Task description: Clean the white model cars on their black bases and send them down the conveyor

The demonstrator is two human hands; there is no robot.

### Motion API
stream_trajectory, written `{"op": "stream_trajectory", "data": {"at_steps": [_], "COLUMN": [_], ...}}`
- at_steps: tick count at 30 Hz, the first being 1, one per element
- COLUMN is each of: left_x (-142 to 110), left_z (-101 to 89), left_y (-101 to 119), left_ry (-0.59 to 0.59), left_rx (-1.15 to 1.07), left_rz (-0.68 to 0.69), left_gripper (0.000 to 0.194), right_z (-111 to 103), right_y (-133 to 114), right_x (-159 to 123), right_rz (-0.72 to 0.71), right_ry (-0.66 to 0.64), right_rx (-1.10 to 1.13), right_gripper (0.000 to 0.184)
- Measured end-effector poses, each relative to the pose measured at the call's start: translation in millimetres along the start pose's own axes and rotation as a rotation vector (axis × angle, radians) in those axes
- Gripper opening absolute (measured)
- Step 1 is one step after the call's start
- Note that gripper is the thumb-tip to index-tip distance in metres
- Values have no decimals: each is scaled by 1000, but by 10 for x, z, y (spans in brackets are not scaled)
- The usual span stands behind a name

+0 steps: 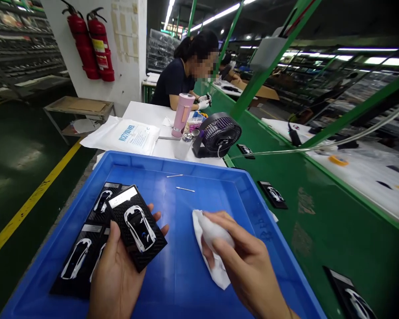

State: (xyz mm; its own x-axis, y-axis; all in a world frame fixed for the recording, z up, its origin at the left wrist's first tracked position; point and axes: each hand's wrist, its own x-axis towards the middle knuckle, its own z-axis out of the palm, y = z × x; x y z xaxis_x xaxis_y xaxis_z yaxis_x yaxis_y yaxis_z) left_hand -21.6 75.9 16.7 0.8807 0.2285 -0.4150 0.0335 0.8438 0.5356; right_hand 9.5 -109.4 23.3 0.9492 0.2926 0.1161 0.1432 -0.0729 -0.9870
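My left hand (118,283) holds a black rectangular plaque (119,221) with a carbon-look weave, a silver label strip and a white-and-black model car (140,228) on its face. The plaque is tilted, face up. To its right, my right hand (252,261) pinches a bunched white cloth (216,232), with a loose flap hanging toward the tray. Cloth and plaque are apart. Several similar plaques (75,261) lie in the left part of the blue tray (179,292), partly hidden behind my left hand. Two cotton swabs (185,189) rest on the tray's bottom.
A green conveyor belt (295,221) runs along the right, carrying several plaques (273,195). Beyond the tray, a white table holds a white packet (129,135), a pink tumbler (182,115) and a black fan (219,135). A co-worker (173,79) sits behind it.
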Motion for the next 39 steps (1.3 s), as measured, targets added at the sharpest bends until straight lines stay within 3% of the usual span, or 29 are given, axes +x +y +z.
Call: {"op": "stream_trajectory", "data": {"at_steps": [5, 13, 19, 39], "left_x": [-46, -165, -192, -181], "left_z": [76, 117, 201, 219], "left_y": [-135, -271, -350, -390], "left_ry": [-41, -55, -37, -5], "left_rx": [11, 82, 127, 149], "left_rz": [-92, -152, -182, -177], "left_gripper": [35, 37, 38, 38], "right_z": [-52, 93, 49, -22], "right_y": [-28, 21, 48, 132], "right_x": [-333, -425, -462, -511], "right_rz": [-83, -230, -228, -214], "right_ry": [311, 420, 394, 392], "right_rx": [136, 239, 241, 149], "right_gripper": [17, 20, 23, 22]}}
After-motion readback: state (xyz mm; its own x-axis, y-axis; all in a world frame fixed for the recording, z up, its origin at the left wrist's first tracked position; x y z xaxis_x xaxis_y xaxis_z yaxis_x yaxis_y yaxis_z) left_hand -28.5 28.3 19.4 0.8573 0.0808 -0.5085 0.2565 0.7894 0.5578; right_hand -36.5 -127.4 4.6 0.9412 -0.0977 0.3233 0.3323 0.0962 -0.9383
